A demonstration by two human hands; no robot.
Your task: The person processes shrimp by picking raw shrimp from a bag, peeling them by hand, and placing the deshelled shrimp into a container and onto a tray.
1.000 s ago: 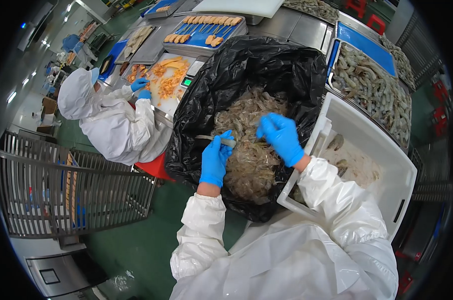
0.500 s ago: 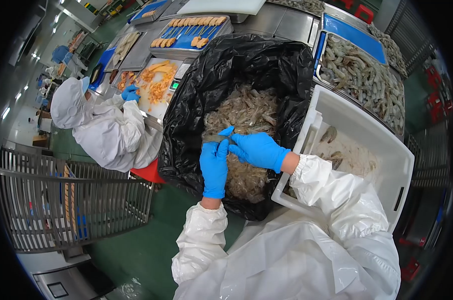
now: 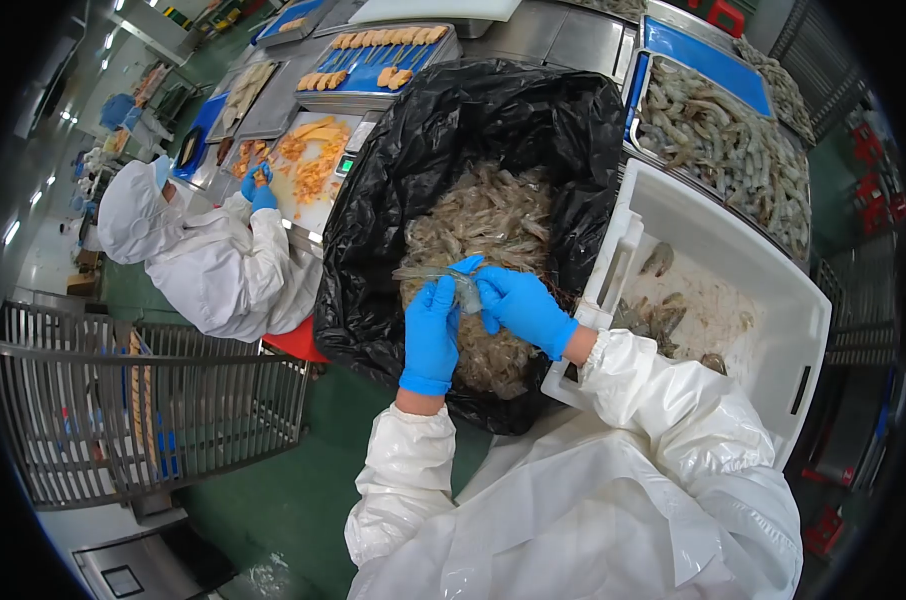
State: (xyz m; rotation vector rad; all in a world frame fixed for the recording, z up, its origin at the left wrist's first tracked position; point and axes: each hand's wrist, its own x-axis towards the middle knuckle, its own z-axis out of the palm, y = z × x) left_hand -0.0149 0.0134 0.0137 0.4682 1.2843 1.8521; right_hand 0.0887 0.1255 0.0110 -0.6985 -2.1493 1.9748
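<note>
Both my hands wear blue gloves and meet over a bin lined with a black plastic bag. Between them is a greyish, translucent shrimp. My left hand is closed on it from the left, thumb and fingers pinched. My right hand grips it from the right, fingers bent around it and partly hiding it. Below them, shrimp shells and heads fill the bag in a brownish heap. To the right, a white plastic tub holds several shrimp on its floor.
Trays of whole shrimp stand on the metal table at the upper right. Skewered orange pieces lie on a blue tray beyond the bag. A co-worker in white works at the left, near a metal rack.
My hands have drawn slightly apart, showing more of the shrimp between them. More shrimp show in the white tub. The co-worker's hands have risen from the board, holding an orange piece.
</note>
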